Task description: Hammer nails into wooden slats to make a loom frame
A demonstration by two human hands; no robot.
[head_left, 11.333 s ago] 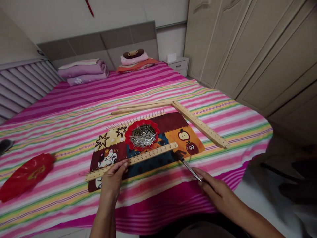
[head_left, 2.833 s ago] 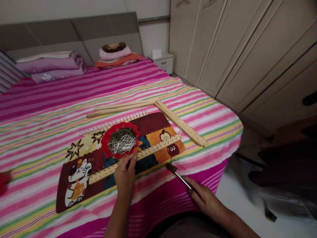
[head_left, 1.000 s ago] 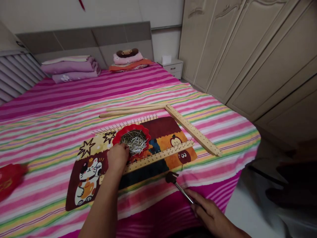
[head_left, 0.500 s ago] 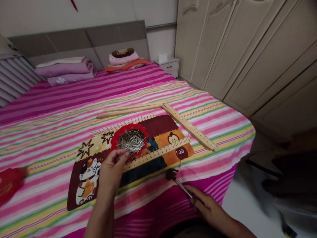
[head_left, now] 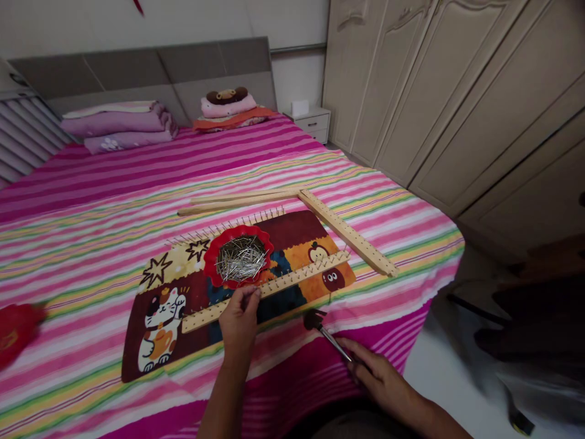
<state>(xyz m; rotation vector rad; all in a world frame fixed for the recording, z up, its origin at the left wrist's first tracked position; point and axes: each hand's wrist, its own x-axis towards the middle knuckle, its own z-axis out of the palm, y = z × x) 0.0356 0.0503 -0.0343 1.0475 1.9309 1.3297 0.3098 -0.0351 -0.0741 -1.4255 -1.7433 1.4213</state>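
My left hand [head_left: 240, 317] is pinched closed over a wooden strip [head_left: 201, 319] with rows of small holes; what sits between its fingertips is too small to make out. Several nails stand upright along the strip's right part. Right behind my fingers, a red scalloped bowl [head_left: 208, 265] holds a heap of nails [head_left: 243, 259]. Low on the right, my right hand [head_left: 377, 372] grips a hammer [head_left: 336, 346] by its handle, the dark head just off the near edge of the patterned mat [head_left: 304, 228]. The strip and bowl rest on that mat.
Behind the bowl lies another strip with a row of nails [head_left: 269, 215]. Farther back are bare wooden strips [head_left: 242, 200] and a holed strip [head_left: 347, 231] angled right. A red object [head_left: 18, 332] lies at the left. Folded bedding [head_left: 123, 125] is by the headboard; wardrobes [head_left: 411, 91] stand right.
My left hand has moved right and slightly down, from beside the bowl's front edge to the middle of the nailed strip, uncovering its left end. My right hand keeps the hammer in nearly the same place.
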